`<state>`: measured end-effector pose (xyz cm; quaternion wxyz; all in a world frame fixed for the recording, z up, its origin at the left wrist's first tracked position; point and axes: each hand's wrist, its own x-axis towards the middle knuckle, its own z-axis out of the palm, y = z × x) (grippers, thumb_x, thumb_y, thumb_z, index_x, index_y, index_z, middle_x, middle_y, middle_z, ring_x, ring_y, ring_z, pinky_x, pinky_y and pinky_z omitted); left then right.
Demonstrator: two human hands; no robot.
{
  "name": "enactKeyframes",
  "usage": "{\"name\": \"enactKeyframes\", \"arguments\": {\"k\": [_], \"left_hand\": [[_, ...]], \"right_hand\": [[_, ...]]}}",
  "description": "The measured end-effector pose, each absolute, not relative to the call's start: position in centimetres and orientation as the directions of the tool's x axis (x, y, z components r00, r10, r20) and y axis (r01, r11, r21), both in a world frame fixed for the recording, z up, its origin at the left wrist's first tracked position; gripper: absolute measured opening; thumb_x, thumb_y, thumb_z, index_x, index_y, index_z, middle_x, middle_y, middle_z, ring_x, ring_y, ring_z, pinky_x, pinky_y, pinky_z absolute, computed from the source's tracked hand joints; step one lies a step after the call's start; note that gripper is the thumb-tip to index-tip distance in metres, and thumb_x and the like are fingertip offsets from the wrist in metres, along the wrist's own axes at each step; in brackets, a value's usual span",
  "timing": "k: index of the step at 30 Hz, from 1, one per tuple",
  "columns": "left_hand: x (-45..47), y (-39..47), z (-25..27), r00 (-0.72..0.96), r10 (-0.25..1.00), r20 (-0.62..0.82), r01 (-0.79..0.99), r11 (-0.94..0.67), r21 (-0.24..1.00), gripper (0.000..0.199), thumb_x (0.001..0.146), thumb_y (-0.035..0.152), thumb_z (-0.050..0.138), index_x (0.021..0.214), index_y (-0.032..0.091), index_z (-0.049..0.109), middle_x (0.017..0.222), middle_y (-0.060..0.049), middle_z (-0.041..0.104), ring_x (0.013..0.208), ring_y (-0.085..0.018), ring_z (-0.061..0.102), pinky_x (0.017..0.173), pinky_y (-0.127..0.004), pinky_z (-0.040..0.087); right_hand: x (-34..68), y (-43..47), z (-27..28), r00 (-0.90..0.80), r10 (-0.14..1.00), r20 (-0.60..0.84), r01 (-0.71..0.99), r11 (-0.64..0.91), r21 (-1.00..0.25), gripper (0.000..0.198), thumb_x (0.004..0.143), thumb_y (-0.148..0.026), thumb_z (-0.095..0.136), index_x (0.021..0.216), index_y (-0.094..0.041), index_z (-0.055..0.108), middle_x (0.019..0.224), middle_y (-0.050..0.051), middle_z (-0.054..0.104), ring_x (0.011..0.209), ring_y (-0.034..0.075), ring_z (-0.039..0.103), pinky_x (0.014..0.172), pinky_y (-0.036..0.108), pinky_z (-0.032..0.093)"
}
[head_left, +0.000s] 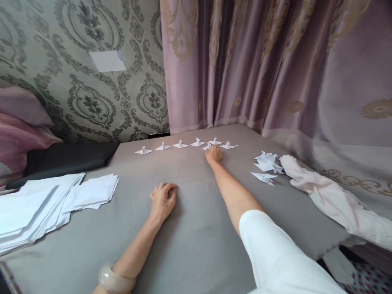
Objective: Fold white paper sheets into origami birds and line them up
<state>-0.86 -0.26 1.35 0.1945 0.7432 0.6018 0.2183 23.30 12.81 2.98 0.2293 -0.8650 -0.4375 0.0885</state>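
Across the far part of the grey surface stands a row of several small folded white paper figures [180, 144], each with a flat pointed base and an upright middle. My right hand [213, 154] reaches out to this row, its fingers closed on one folded paper figure [206, 147] that they partly hide. Closer to me, my left hand [163, 199] rests on the cloth with its fingers loosely curled in, and nothing shows in them. On the right lie more folded paper pieces [266, 161] in a small heap, with a single pointed one [264, 178] in front.
Stacks of white paper sheets [27, 208] and smaller paper pieces [92, 191] lie at the left, near a black flat item [67, 159]. A pale rolled cloth [330, 196] runs along the right edge. Purple curtains [245, 61] hang behind the grey surface [196, 245].
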Motion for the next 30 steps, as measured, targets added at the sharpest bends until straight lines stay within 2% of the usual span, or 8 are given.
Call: {"name": "enactKeyframes", "arguments": {"k": [4, 7, 11, 16, 20, 22, 24, 30], "left_hand": [[-0.9, -0.3, 1.4, 0.191, 0.977, 0.091, 0.806, -0.21, 0.553, 0.028, 0.086, 0.023, 0.043, 0.099, 0.022, 0.068, 0.107, -0.009, 0.064, 0.101, -0.027, 0.054, 0.088, -0.045, 0.037], [-1.0, -0.3, 1.5, 0.196, 0.977, 0.087, 0.806, -0.211, 0.554, 0.029, 0.086, 0.024, 0.042, 0.1, 0.022, 0.068, 0.109, -0.01, 0.064, 0.102, -0.027, 0.053, 0.089, -0.047, 0.037], [-1.0, -0.3, 1.3, 0.204, 0.974, 0.095, 0.819, -0.223, 0.528, 0.029, 0.086, 0.025, 0.042, 0.1, 0.023, 0.067, 0.111, -0.01, 0.064, 0.102, -0.028, 0.053, 0.088, -0.047, 0.039], [-1.4, -0.2, 1.2, 0.292, 0.946, 0.143, 0.818, -0.324, 0.475, 0.032, 0.085, 0.025, 0.041, 0.102, 0.023, 0.068, 0.109, -0.011, 0.064, 0.099, -0.026, 0.055, 0.089, -0.042, 0.042], [-3.3, 0.5, 2.1, 0.43, 0.901, 0.059, 0.7, -0.374, 0.608, 0.032, 0.082, 0.033, 0.046, 0.098, 0.022, 0.07, 0.107, -0.009, 0.066, 0.091, -0.021, 0.061, 0.085, -0.032, 0.047], [-5.4, 1.1, 3.0, 0.329, 0.943, -0.049, 0.701, -0.208, 0.682, 0.036, 0.08, 0.042, 0.048, 0.1, 0.021, 0.068, 0.102, -0.007, 0.069, 0.084, -0.021, 0.063, 0.079, -0.03, 0.05], [-8.2, 1.7, 4.0, 0.156, 0.986, -0.054, 0.729, -0.079, 0.68, 0.041, 0.077, 0.048, 0.051, 0.103, 0.019, 0.067, 0.095, -0.005, 0.07, 0.077, -0.02, 0.063, 0.075, -0.03, 0.05], [-17.5, 2.3, 7.4, -0.274, 0.953, 0.127, 0.762, 0.135, 0.633, 0.026, 0.08, 0.038, 0.055, 0.095, 0.018, 0.065, 0.075, 0.005, 0.065, 0.082, -0.018, 0.06, 0.078, -0.029, 0.048]], "right_hand": [[23.1, 10.8, 3.0, 0.544, 0.838, 0.04, 0.745, -0.46, -0.483, 0.036, 0.093, -0.026, 0.039, 0.117, -0.011, 0.06, 0.124, 0.021, 0.054, 0.106, 0.026, 0.06, 0.084, 0.035, 0.046], [22.3, 8.3, 2.7, 0.419, 0.908, 0.017, 0.798, -0.359, -0.484, 0.029, 0.09, -0.025, 0.044, 0.107, -0.013, 0.064, 0.116, 0.017, 0.06, 0.102, 0.024, 0.061, 0.084, 0.033, 0.046], [20.4, 3.8, 2.1, 0.154, 0.988, 0.024, 0.858, -0.122, -0.498, 0.022, 0.087, -0.028, 0.051, 0.099, -0.017, 0.066, 0.106, 0.011, 0.064, 0.099, 0.019, 0.061, 0.084, 0.028, 0.043], [19.1, -0.7, 1.6, -0.101, 0.991, 0.092, 0.853, 0.134, -0.504, 0.022, 0.087, -0.027, 0.054, 0.106, -0.022, 0.063, 0.109, 0.006, 0.062, 0.097, 0.015, 0.058, 0.086, 0.025, 0.041], [19.4, -1.5, 1.3, -0.145, 0.979, 0.146, 0.837, 0.2, -0.51, 0.021, 0.09, -0.024, 0.049, 0.106, -0.021, 0.063, 0.108, 0.006, 0.061, 0.096, 0.015, 0.057, 0.085, 0.026, 0.041], [19.7, -1.4, 1.2, -0.153, 0.975, 0.16, 0.831, 0.215, -0.513, 0.02, 0.09, -0.023, 0.049, 0.104, -0.02, 0.064, 0.106, 0.006, 0.061, 0.094, 0.015, 0.058, 0.083, 0.026, 0.042], [19.8, -1.3, 1.2, -0.16, 0.972, 0.174, 0.827, 0.228, -0.513, 0.02, 0.09, -0.023, 0.049, 0.102, -0.02, 0.064, 0.105, 0.006, 0.061, 0.093, 0.015, 0.058, 0.082, 0.026, 0.042], [20.1, -1.0, 0.6, -0.178, 0.962, 0.206, 0.822, 0.26, -0.506, 0.02, 0.09, -0.023, 0.049, 0.102, -0.021, 0.065, 0.104, 0.006, 0.062, 0.094, 0.015, 0.058, 0.084, 0.026, 0.042]]}}
